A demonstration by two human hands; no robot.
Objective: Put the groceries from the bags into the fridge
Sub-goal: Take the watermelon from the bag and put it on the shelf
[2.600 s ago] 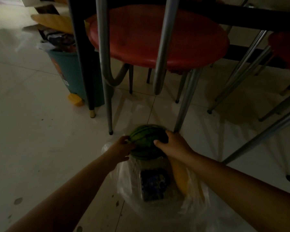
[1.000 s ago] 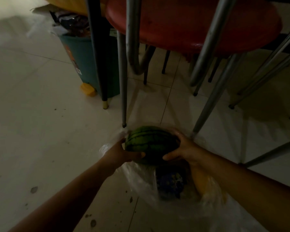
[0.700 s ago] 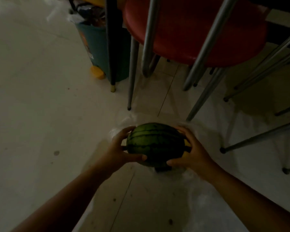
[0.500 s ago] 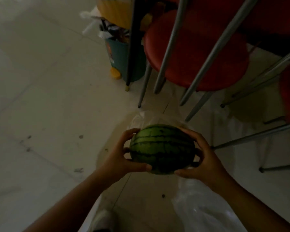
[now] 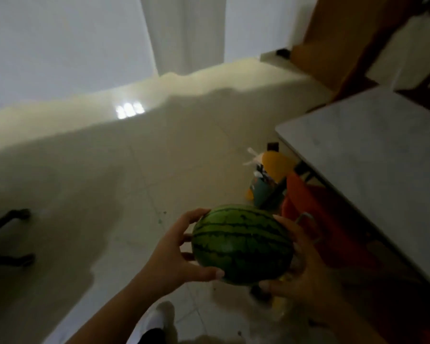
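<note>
Pale tiled floor (image 5: 85, 170), desk (image 5: 372, 155) at right; above, watermelon (image 5: 242, 244) gripped between left hand (image 5: 176, 256) and right hand (image 5: 305, 269), fingers seemingly curled around it.

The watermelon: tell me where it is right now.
In the head view the watermelon sits low and right of centre, held off the floor between the left hand and the right hand, just left of the red stool and grey table.
</note>
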